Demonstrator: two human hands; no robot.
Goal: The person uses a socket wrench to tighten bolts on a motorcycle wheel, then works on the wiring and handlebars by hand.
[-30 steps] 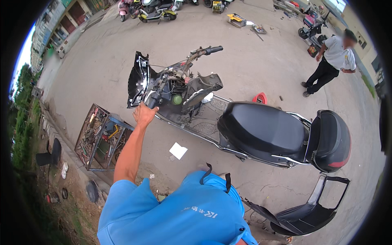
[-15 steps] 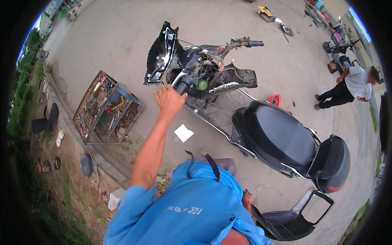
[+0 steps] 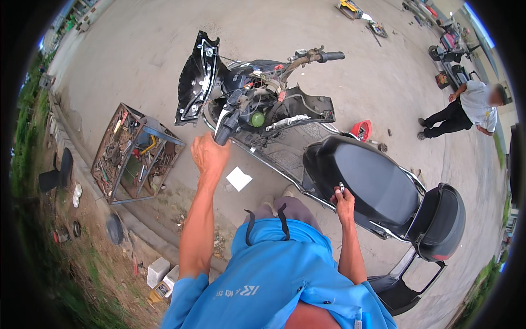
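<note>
A partly stripped scooter with a black seat (image 3: 372,178) stands in front of me, wires bared around its handlebar. My left hand (image 3: 210,155) is at the end of the black left handlebar grip (image 3: 227,127), fingers curled and partly hidden. Beside the front edge of the seat, my right hand (image 3: 344,205) pinches a small shiny metal piece (image 3: 341,187), too small to name exactly. A black front panel with silver trim (image 3: 198,82) juts out past the handlebar. A green round cap or container (image 3: 257,119) shows among the wires.
A rusty metal tool crate (image 3: 112,200) full of tools stands on the left near the kerb. White paper (image 3: 239,179) lies on the ground. Beyond the seat is a red bowl (image 3: 361,130); a black panel (image 3: 392,295) lies lower right. A person (image 3: 466,109) stands at right.
My right hand has come up from beside my body to the seat, with the small metal piece in it. My left hand's spread fingers have curled in at the grip. The view has shifted slightly.
</note>
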